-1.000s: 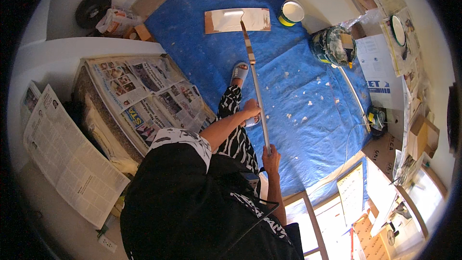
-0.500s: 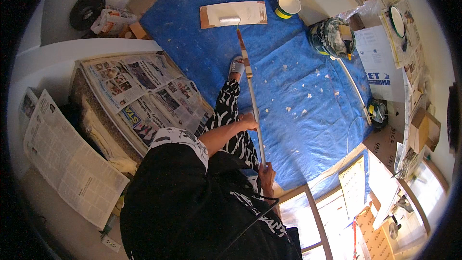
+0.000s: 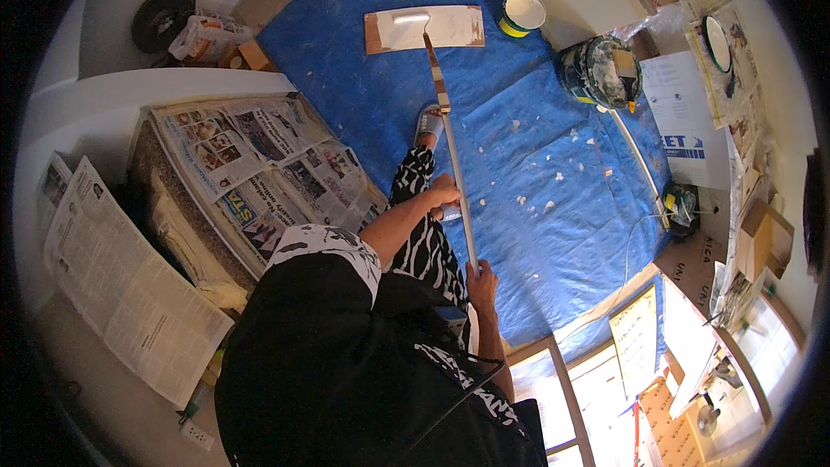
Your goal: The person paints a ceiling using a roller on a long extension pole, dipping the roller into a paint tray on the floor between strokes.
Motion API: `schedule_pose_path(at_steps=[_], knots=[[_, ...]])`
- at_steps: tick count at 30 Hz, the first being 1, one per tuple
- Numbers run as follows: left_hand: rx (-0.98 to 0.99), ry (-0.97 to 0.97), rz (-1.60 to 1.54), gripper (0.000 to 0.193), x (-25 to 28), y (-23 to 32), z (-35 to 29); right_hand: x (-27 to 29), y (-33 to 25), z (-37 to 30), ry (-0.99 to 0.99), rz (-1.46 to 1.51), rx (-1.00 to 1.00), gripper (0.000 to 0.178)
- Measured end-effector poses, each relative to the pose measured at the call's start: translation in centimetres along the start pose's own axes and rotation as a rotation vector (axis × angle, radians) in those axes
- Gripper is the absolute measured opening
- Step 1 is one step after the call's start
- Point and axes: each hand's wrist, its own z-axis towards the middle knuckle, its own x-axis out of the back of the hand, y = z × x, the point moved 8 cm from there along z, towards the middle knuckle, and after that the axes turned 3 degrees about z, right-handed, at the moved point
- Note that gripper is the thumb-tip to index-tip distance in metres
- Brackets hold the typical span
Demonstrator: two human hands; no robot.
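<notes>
A long pole (image 3: 459, 176) slants away from me, with a paint roller (image 3: 411, 19) at its far end. The roller rests on a board (image 3: 456, 24) coated in pale paint, brown at its left end and along parts of its edges. My left hand (image 3: 446, 191) is closed round the middle of the pole. Nearer my body, my right hand (image 3: 482, 284) grips the pole close to its lower end. The board lies flat on a blue sheet (image 3: 519, 147) that covers the floor.
An open paint tub (image 3: 524, 12) stands right of the board, and a paint-smeared dark bucket (image 3: 598, 72) farther right. Newspapers (image 3: 277, 160) cover a raised surface at left. A thin stick (image 3: 635, 151) and a cable (image 3: 628, 246) lie on the right. My sandalled foot (image 3: 429, 124) is beside the pole.
The roller has moved away from me, from the board's nearer part towards its far edge. Both hands and the pole have shifted forward with it, the right hand most plainly.
</notes>
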Motion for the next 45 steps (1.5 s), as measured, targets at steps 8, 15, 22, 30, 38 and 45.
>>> schedule_pose_path(at_steps=[8,15,22,30,38,45], knots=[[0.169,-0.326,-0.125,0.061,-6.5,-2.0,-3.8,1.6,3.6,-6.7,-0.054,0.029,-0.154,0.037],[0.268,-0.404,-0.032,0.034,-8.5,-1.9,-7.6,2.2,5.4,-9.9,-0.016,-0.008,-0.092,0.034],[0.295,-0.703,-0.353,0.035,-11.5,-7.0,-2.3,2.9,3.3,-9.6,-0.022,0.022,-0.144,0.035],[0.017,-0.232,-0.07,0.03,-5.9,-1.5,1.7,2.8,-0.3,-3.1,0.018,-0.02,-0.02,0.026],[0.193,-0.312,-0.069,0.015,-0.5,7.3,-2.0,4.5,-2.1,1.1,0.021,0.044,-0.067,0.025],[0.193,-0.034,0.065,0.017,1.4,7.1,0.9,3.0,-0.3,3.4,0.087,0.002,0.047,0.029]])
